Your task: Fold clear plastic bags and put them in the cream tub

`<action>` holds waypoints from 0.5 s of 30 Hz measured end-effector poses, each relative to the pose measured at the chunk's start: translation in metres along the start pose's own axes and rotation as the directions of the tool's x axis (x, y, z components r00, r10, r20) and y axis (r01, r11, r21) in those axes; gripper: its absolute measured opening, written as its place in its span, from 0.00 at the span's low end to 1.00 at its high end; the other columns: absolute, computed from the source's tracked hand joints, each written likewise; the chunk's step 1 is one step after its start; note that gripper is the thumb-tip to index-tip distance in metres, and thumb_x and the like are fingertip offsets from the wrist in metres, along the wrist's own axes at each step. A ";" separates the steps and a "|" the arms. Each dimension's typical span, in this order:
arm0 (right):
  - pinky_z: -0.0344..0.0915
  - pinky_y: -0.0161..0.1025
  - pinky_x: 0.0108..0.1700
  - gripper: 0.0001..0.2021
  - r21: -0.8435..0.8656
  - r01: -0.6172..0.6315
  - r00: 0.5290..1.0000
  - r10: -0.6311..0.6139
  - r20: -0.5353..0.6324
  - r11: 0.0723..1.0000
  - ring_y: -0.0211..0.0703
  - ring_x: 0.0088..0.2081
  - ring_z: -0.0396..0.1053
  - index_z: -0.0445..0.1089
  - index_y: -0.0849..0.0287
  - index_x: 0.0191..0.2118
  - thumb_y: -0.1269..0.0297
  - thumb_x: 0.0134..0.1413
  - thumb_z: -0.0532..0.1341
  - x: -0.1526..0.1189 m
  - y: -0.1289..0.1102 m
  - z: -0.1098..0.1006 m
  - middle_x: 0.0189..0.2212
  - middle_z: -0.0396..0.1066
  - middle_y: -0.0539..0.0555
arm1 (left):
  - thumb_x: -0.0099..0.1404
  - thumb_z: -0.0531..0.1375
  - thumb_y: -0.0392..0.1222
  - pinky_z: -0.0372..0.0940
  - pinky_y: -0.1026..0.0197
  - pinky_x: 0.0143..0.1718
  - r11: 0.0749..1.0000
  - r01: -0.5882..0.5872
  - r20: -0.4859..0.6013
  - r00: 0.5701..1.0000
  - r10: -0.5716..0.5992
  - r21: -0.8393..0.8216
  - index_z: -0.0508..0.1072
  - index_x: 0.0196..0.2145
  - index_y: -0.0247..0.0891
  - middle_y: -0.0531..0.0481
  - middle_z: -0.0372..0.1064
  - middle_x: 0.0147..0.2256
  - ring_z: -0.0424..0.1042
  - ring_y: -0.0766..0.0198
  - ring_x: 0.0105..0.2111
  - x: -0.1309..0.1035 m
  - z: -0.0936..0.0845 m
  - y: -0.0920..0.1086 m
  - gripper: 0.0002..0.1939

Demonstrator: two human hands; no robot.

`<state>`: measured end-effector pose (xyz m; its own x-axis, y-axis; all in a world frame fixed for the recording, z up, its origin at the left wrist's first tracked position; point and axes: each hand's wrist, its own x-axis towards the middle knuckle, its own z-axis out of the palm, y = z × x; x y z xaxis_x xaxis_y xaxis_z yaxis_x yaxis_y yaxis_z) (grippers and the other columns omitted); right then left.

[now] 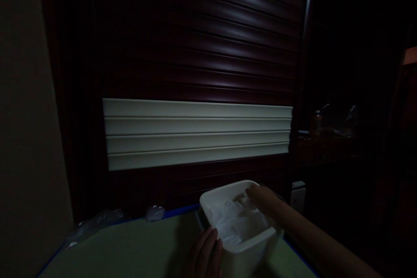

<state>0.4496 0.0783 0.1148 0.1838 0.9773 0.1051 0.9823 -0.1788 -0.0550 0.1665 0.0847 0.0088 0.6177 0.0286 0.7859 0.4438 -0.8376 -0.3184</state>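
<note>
Head view: a white, rounded-rectangular container (256, 241) is seen at 5 o'clock from the picture's centre, on a pale green desk (130, 249) edged in blue. Its mouth is framed by a smooth, thick rim, and crumpled translucent plastic (228, 221) is held inside; finer detail is lost in the dim light. By the left hand (206, 252), the rim is touched at the container's 7 o'clock corner, with the fingers extended and the thumb hidden. The right hand (256, 195) is lowered into the mouth at its 1 o'clock side; its fingertips are obscured, so whether anything is gripped cannot be told. Clear plastic film (97, 221) and a small plastic piece (155, 213) are seen near 7 o'clock, along the desk's far edge. Dark red slats (228, 52) are crossed by a cream band (198, 132). At 3 o'clock, a jar (316, 122) is dimly shown on a dark shelf (332, 145).
</note>
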 end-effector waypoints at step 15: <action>0.63 0.38 0.41 0.11 -0.023 0.369 0.900 -0.363 -0.242 0.929 0.46 0.43 0.70 0.69 0.59 0.42 0.70 0.64 0.50 -0.048 -0.174 -0.059 0.40 0.72 0.58 | 0.59 0.51 0.31 0.66 0.50 0.50 0.922 0.328 0.388 0.838 -0.384 0.205 0.62 0.58 0.27 0.35 0.63 0.56 0.66 0.49 0.53 -0.055 -0.073 -0.023 0.28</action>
<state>0.2722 0.0560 0.1778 -0.1825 0.9170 0.3546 0.9815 0.1914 0.0100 0.0748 0.0622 0.0112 0.5987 0.5573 0.5753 0.7451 -0.6511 -0.1447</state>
